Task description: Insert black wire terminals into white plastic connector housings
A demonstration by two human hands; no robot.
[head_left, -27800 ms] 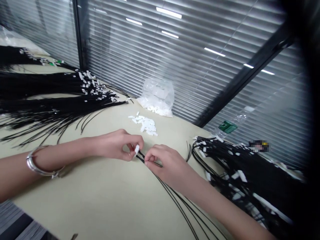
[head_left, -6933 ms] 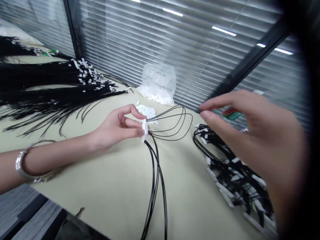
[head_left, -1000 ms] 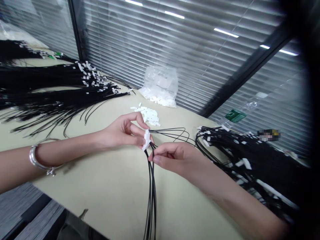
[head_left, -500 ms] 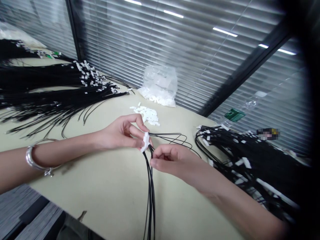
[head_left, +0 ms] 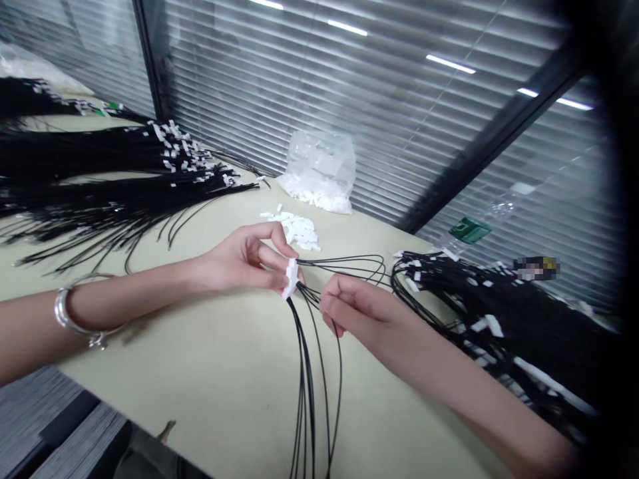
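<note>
Between the thumb and fingers of my left hand (head_left: pixel 254 259) is a white connector housing (head_left: pixel 290 279), held over the table. Several thin black wires (head_left: pixel 305 366) run out of it; some hang down past the table's front, others loop off to the right. My right hand (head_left: pixel 352 306) is closed, thumb against bent fingers, on a few of these black wires just right of the connector. The wire ends inside my right fingers are hidden. Behind my left hand lies a small pile of white connectors (head_left: pixel 299 231).
A clear plastic bag (head_left: pixel 319 173) of white pieces stands by the window blinds. Bundles of black wires (head_left: pixel 100 156) with white ends lie at the left. More black wires (head_left: pixel 524 319) with connectors cover the right side, near a plastic bottle (head_left: pixel 472 229) with a green label.
My right hand has moved right and slightly up, away from the connector, drawing a few wires apart from the hanging bunch. My left hand keeps its hold, a little higher.
</note>
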